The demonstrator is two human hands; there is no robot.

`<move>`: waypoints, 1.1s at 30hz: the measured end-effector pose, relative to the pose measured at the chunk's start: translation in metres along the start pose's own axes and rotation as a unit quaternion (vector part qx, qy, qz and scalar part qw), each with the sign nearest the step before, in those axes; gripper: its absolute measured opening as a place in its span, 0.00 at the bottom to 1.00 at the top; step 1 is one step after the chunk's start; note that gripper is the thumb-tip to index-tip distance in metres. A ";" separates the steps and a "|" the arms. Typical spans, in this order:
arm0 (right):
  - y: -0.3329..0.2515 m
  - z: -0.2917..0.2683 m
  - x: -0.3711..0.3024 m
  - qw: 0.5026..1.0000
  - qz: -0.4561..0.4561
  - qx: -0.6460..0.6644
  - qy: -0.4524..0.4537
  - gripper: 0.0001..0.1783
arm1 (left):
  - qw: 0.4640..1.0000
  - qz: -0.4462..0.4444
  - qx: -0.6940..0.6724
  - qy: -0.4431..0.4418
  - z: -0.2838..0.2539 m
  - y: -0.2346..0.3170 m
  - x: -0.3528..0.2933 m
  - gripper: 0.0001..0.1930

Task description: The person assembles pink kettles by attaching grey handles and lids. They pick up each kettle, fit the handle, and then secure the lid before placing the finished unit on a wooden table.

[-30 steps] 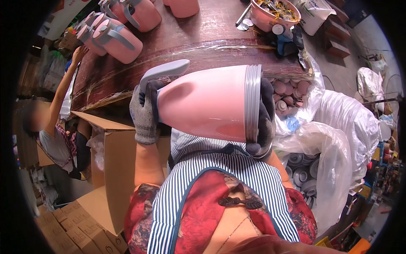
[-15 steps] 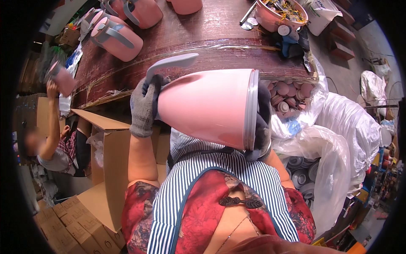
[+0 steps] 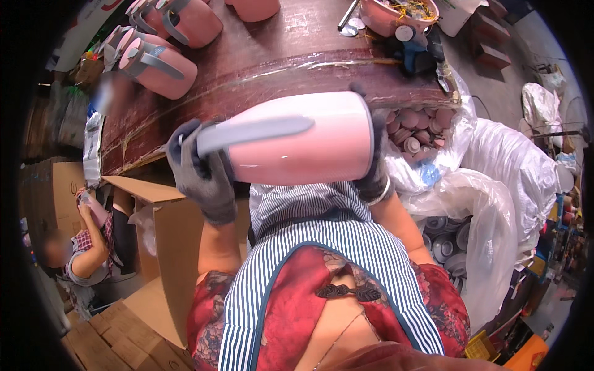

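Observation:
A pink jug (image 3: 297, 151) with a grey handle lies sideways in the air between my two gloved hands, in front of my striped apron. Around its narrow end, by the root of the handle, my left hand (image 3: 207, 173) is closed. My right hand (image 3: 377, 167) holds the wide base end; most of its fingers are hidden behind the jug. The handle faces up toward me. Just beyond is the edge of a dark red table (image 3: 266, 74).
Several finished-looking pink jugs (image 3: 162, 68) stand at the table's far left. A pink bowl (image 3: 396, 15) of scraps sits far right. Bags of pink lids (image 3: 427, 127) and grey parts (image 3: 442, 247) are at my right. An open carton (image 3: 176, 247) and a co-worker (image 3: 93, 253) are on the left.
The jug has rolled in my hands, so its handle has swung from the far side to the side facing me. The co-worker has brought a pink jug down from the table's side.

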State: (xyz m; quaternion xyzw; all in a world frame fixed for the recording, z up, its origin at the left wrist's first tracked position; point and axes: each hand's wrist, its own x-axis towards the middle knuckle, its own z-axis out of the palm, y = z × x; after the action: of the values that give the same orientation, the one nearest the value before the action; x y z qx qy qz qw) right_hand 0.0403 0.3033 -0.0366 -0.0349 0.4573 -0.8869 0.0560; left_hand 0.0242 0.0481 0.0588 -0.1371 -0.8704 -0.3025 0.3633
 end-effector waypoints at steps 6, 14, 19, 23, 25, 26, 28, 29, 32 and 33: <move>0.051 0.006 0.012 0.874 0.324 0.359 -0.048 0.45 | 0.930 0.296 0.045 -0.215 -0.068 0.000 0.037 0.15; 0.010 -0.061 0.035 0.966 0.069 -0.245 0.043 0.30 | 0.854 0.368 0.347 -0.121 -0.062 -0.229 0.125 0.23; -0.020 -0.110 0.156 0.629 -0.133 -0.757 0.116 0.29 | 0.820 0.302 0.483 -0.053 -0.083 -0.358 0.154 0.25; -0.011 -0.144 0.234 0.501 -0.226 -0.829 0.104 0.30 | 0.852 0.212 0.453 -0.155 -0.095 -0.367 0.165 0.37; -0.008 -0.153 0.236 0.486 -0.209 -0.844 0.089 0.32 | 0.810 0.186 0.505 -0.232 -0.095 -0.316 0.172 0.38; -0.010 -0.143 0.227 0.536 -0.219 -0.811 0.081 0.32 | 0.779 0.152 0.550 -0.262 -0.098 -0.278 0.172 0.37; -0.008 -0.124 0.188 0.570 -0.270 -0.773 0.068 0.33 | 0.836 0.241 0.465 -0.161 -0.083 -0.237 0.168 0.33; -0.013 -0.109 0.162 0.595 -0.266 -0.756 0.061 0.33 | 0.863 0.274 0.408 -0.116 -0.063 -0.216 0.170 0.31; -0.010 -0.098 0.089 0.614 -0.308 -0.723 0.078 0.30 | 0.952 0.259 0.153 -0.060 0.061 -0.156 0.205 0.24; -0.004 -0.104 0.068 0.602 -0.315 -0.726 0.100 0.27 | 0.977 0.210 0.034 -0.021 0.118 -0.142 0.224 0.22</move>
State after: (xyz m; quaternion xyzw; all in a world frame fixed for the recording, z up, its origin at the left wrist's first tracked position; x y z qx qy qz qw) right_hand -0.0388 0.3803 -0.0928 -0.1170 0.9143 -0.2233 -0.3169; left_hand -0.2617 0.0159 0.0932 -0.3111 -0.8391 -0.1868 0.4052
